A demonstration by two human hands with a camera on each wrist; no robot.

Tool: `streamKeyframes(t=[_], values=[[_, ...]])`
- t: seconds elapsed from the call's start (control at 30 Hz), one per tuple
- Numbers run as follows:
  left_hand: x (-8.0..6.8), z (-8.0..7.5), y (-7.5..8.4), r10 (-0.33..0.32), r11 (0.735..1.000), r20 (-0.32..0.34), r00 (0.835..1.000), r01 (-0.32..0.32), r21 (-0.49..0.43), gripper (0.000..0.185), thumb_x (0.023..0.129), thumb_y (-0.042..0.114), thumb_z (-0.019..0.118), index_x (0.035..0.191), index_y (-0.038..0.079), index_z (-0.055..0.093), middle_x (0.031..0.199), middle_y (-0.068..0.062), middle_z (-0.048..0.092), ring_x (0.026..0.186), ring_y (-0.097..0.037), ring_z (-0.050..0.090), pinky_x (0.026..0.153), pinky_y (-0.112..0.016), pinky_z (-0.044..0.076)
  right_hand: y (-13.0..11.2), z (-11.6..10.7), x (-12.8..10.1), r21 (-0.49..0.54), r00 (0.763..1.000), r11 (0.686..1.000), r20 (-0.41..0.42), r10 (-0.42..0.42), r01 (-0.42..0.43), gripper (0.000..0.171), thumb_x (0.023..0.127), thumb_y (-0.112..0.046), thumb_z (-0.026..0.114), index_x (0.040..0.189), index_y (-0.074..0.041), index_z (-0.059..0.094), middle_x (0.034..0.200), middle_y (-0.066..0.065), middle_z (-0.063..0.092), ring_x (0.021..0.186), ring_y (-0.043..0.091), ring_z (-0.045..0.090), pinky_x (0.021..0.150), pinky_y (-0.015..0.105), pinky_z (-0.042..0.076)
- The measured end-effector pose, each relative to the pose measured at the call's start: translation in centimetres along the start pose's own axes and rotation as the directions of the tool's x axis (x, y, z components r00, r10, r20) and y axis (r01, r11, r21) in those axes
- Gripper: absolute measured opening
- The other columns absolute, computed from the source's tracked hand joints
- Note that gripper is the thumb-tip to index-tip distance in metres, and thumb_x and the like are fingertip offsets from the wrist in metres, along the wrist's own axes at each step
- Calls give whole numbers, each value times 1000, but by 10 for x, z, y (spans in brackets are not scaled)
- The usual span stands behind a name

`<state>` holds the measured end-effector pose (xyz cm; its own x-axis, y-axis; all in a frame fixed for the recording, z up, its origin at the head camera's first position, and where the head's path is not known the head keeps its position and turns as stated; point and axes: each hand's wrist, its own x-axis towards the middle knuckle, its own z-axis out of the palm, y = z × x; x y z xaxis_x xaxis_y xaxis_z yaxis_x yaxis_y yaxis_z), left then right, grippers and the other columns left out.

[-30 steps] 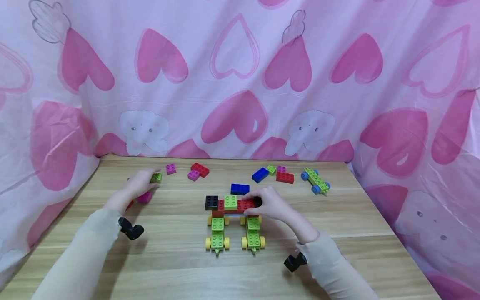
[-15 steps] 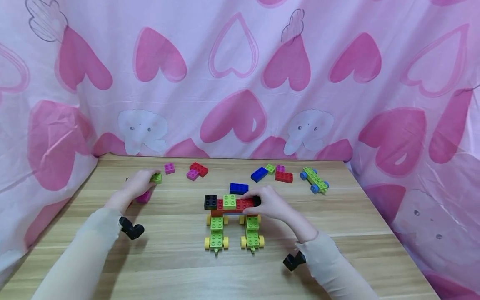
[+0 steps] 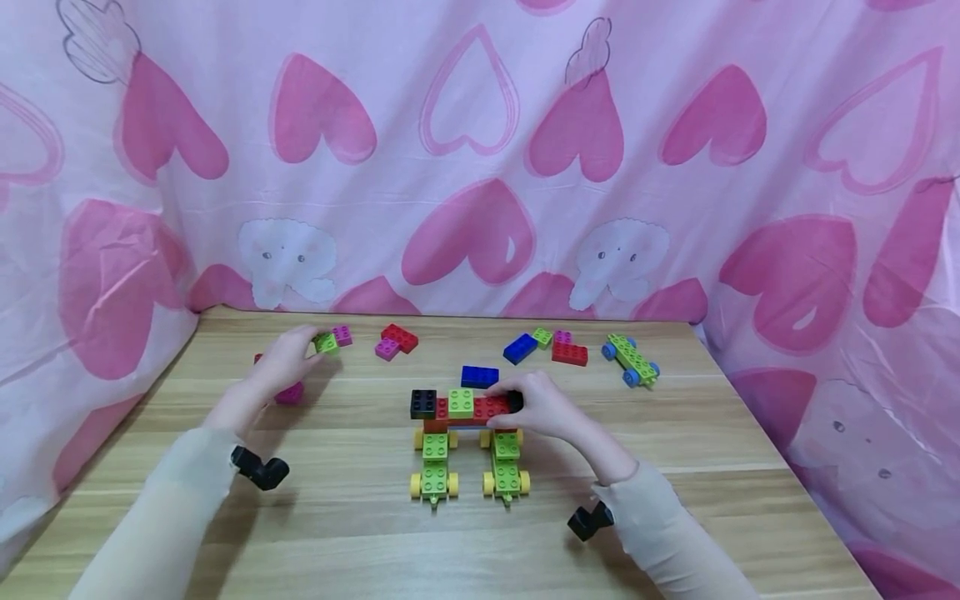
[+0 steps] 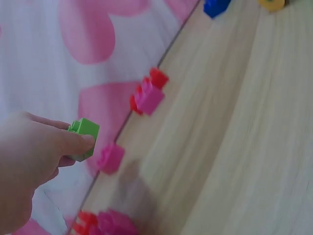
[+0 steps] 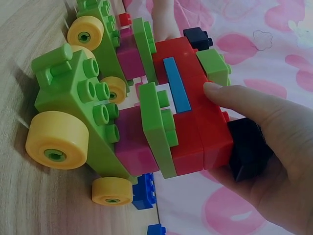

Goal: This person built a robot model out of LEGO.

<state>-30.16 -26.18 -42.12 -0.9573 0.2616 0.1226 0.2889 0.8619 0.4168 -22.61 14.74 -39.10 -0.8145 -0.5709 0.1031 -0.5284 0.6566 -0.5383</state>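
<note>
On the wooden table [image 3: 337, 517], the right hand [image 3: 543, 408] grips the brick model [image 3: 465, 408] at its right end; its long bar runs left-right. The left hand [image 3: 285, 360] pinches a small green brick [image 3: 326, 342], lifted above the table.

Bright, even, soft light fills all three views, with no glare on the wooden table [image 3: 675, 500]. Shadows are faint: a pale smudge lies under the block vehicle [image 3: 465, 442] and beside its yellow wheels, and a soft grey patch sits on the table below the left hand [image 4: 29, 166] in its wrist view. The head view is sharp across the table. The left wrist view is blurred throughout, the green brick [image 4: 84, 138] included. The right wrist view is crisp near the vehicle, softer on the heart-print curtain [image 5: 274, 29] behind it.
</note>
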Motion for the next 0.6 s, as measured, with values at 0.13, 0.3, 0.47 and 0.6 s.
streamKeyframes(t=[0.13,0.3,0.47,0.6], values=[[-2,-5,19,23,999,-29,999,-24,-31,47,93,9,64,135,-6,50,128,-30,56,118,-45,54,101,-59,44,-1,-2,-1,45,1000,999,-9,-2,3,43,79,-27,82,116,-7,72,113,8,73,104,19,66,90,39,55],[-4,-8,46,105,993,-85,991,-109,-42,44,92,8,66,132,-4,54,125,-25,60,113,-40,58,95,-55,50,-2,-5,-2,90,1000,996,-31,-2,4,49,82,-32,80,123,-8,68,118,10,71,110,23,66,93,40,55],[-11,-8,79,175,979,-132,976,-187,-84,44,91,8,68,132,-1,56,129,-22,60,116,-38,58,95,-53,51,-4,-8,-2,99,998,995,-64,22,-15,54,82,-35,78,130,-12,64,127,7,67,119,25,62,96,44,54],[-19,-6,108,237,962,-147,960,-253,-101,45,90,11,69,133,2,57,131,-20,60,122,-38,56,99,-54,49,-6,-10,-2,121,996,992,-80,47,-37,58,83,-35,78,133,-12,62,133,7,63,125,28,58,99,48,51]])
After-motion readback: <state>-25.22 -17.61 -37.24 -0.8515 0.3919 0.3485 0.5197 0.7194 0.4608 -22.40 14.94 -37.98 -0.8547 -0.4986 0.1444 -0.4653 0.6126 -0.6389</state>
